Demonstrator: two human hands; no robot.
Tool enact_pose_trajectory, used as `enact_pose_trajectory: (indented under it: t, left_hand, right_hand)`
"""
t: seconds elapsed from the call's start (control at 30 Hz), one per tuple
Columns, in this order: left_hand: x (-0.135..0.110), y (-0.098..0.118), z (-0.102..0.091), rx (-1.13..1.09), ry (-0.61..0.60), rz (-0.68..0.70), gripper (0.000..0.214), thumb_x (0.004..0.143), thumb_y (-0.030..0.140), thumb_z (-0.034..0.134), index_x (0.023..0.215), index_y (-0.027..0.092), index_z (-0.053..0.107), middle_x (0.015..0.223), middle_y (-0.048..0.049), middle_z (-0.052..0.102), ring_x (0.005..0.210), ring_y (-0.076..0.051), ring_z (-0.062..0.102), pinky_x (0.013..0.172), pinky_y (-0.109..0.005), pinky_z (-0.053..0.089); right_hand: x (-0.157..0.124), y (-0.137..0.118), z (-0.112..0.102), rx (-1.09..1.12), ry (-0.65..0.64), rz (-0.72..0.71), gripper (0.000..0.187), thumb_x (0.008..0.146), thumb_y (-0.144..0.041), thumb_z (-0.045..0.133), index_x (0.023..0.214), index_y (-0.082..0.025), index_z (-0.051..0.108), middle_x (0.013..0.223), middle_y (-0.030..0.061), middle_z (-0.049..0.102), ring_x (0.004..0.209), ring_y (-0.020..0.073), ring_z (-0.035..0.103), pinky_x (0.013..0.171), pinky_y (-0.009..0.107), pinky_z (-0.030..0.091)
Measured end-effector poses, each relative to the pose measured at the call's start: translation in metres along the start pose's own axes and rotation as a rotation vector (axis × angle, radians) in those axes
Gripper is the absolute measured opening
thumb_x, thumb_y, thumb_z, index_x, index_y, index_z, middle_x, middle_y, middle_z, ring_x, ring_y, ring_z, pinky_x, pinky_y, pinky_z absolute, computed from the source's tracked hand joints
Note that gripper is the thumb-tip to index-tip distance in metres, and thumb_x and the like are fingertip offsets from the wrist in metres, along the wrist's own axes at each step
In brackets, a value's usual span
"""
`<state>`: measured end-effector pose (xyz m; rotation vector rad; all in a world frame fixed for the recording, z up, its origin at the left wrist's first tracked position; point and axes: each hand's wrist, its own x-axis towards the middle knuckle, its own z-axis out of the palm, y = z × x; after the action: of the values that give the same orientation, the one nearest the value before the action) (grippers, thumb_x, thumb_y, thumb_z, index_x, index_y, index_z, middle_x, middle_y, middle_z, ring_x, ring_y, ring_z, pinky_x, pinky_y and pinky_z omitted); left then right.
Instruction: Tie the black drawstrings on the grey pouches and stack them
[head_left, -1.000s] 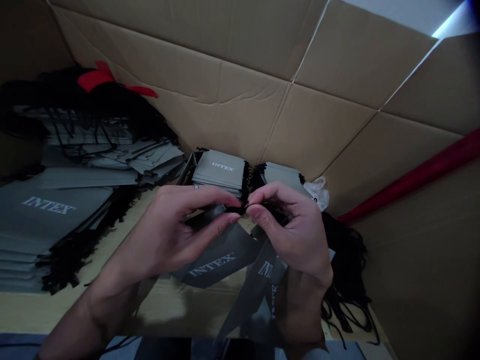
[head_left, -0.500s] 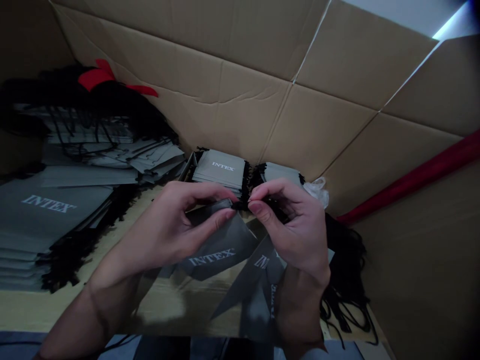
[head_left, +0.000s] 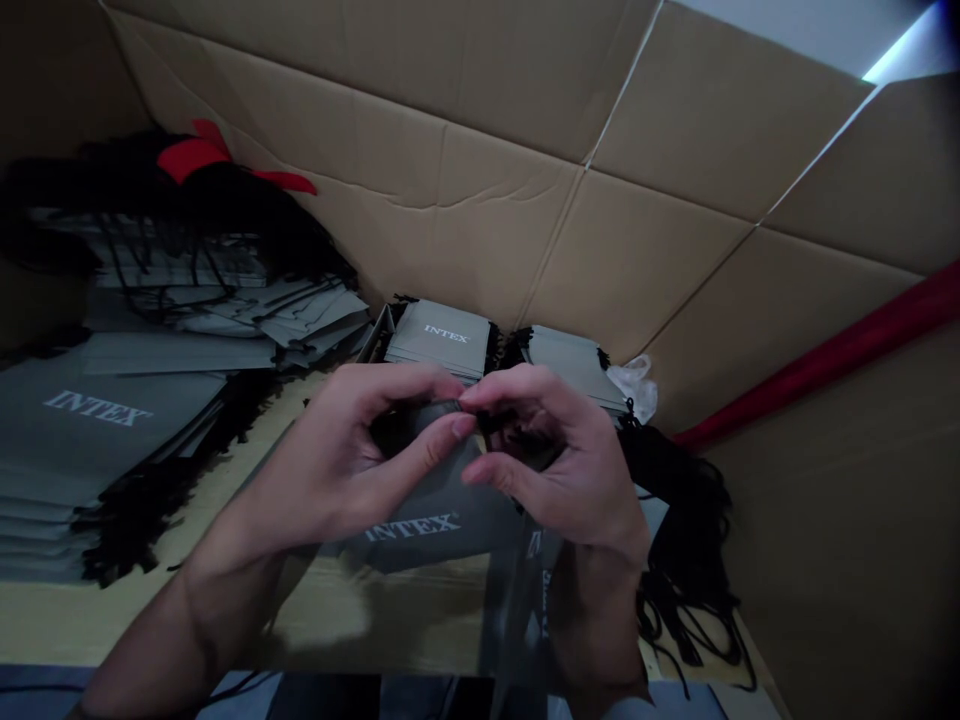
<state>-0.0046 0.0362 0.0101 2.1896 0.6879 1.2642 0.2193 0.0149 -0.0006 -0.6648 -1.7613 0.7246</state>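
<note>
A grey pouch (head_left: 420, 550) with white INTEX lettering hangs from my left hand (head_left: 360, 440). The left thumb and index finger pinch its top edge. Close against those fingertips is my right hand (head_left: 562, 455), its index fingertip at the pouch's top corner. The right thumb is a little apart below. Some black cord (head_left: 510, 430) shows in the curl of the right fingers, partly hidden by them. More grey pouches (head_left: 536, 590) lie below the right wrist, mostly covered by it.
Stacked grey pouches with black cord ends (head_left: 97, 400) fill the left side. Two smaller stacks (head_left: 446, 330) stand at the back by the cardboard wall (head_left: 480, 200). Black cords (head_left: 690, 540) hang at right. A red tube (head_left: 825, 365) runs along the right wall.
My right hand has shifted left toward the left fingertips, and its thumb has moved away from the index finger. The held pouch has swung slightly left and down.
</note>
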Motion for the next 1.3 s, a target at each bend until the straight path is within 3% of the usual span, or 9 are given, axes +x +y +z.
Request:
enact_pose_trajectory:
  t: [0.13,0.27,0.37,0.57,0.8,0.97,1.13,1.3]
  left_hand:
    - [0.001,-0.001,0.001,0.063,-0.015,0.043,0.008,0.107,0.023,0.070,0.107,0.019,0.077,0.089,0.0033,0.080,0.073,-0.008,0.070,0.066,-0.018,0.053]
    - [0.003,-0.003,0.000,0.058,-0.123,0.085,0.013,0.110,0.023,0.063,0.103,0.018,0.072,0.082,0.0032,0.071,0.067,-0.008,0.061,0.061,-0.020,0.048]
    - [0.003,-0.003,-0.001,-0.015,-0.172,0.072,0.016,0.111,0.023,0.059,0.103,0.017,0.070,0.087,-0.0002,0.073,0.072,-0.012,0.065,0.063,-0.023,0.051]
    - [0.002,-0.005,-0.009,-0.159,-0.216,0.059,0.017,0.109,0.026,0.064,0.095,0.021,0.071,0.079,0.0006,0.069,0.068,-0.014,0.061,0.058,-0.025,0.050]
    - [0.001,-0.006,-0.003,0.002,-0.146,0.076,0.013,0.112,0.023,0.060,0.103,0.019,0.069,0.085,0.0009,0.070,0.071,-0.012,0.062,0.061,-0.025,0.048]
    - [0.003,-0.006,0.003,0.148,-0.119,0.130,0.009,0.110,0.021,0.059,0.102,0.022,0.064,0.081,0.0012,0.071,0.064,-0.013,0.060,0.058,-0.028,0.045]
    - [0.005,-0.009,0.001,0.078,-0.229,0.164,0.014,0.109,0.021,0.062,0.096,0.021,0.064,0.066,0.0056,0.057,0.055,-0.011,0.050,0.053,-0.027,0.038]
    - [0.005,-0.002,-0.001,-0.099,-0.278,0.170,0.028,0.108,0.014,0.056,0.083,0.020,0.065,0.063,0.0049,0.054,0.056,-0.010,0.049,0.054,-0.026,0.039]
  right_hand:
    - [0.000,0.003,0.005,0.028,0.020,-0.037,0.032,0.091,-0.013,0.095,0.116,-0.028,0.082,0.109,-0.0015,0.084,0.095,0.0146,0.079,0.086,0.024,0.065]
    - [-0.001,0.003,0.003,0.079,0.014,0.026,0.033,0.085,-0.009,0.098,0.109,-0.025,0.081,0.100,-0.0031,0.082,0.084,0.0118,0.077,0.077,0.020,0.063]
    - [-0.001,0.002,0.001,0.120,0.007,0.059,0.032,0.082,-0.010,0.100,0.104,-0.024,0.081,0.094,-0.0037,0.081,0.078,0.0106,0.074,0.070,0.019,0.061]
    - [0.001,-0.001,0.003,0.147,0.027,0.038,0.024,0.083,-0.021,0.102,0.096,-0.024,0.083,0.083,-0.0029,0.079,0.067,0.0111,0.069,0.060,0.020,0.057]
    - [0.001,-0.002,0.007,0.059,0.059,0.043,0.032,0.083,-0.022,0.102,0.108,-0.026,0.081,0.099,-0.0015,0.082,0.077,0.0135,0.075,0.069,0.023,0.063]
    - [0.001,0.001,0.007,0.025,0.100,0.031,0.024,0.087,-0.024,0.100,0.102,-0.025,0.081,0.094,-0.0021,0.082,0.081,0.0143,0.076,0.074,0.024,0.063]
    - [0.002,0.003,0.000,0.114,0.026,0.070,0.025,0.086,-0.017,0.100,0.103,-0.024,0.083,0.095,-0.0022,0.082,0.080,0.0119,0.074,0.073,0.022,0.060]
    - [0.003,0.003,-0.001,0.226,-0.058,0.091,0.021,0.086,-0.030,0.102,0.094,-0.024,0.083,0.083,-0.0029,0.080,0.068,0.0110,0.069,0.061,0.022,0.054]
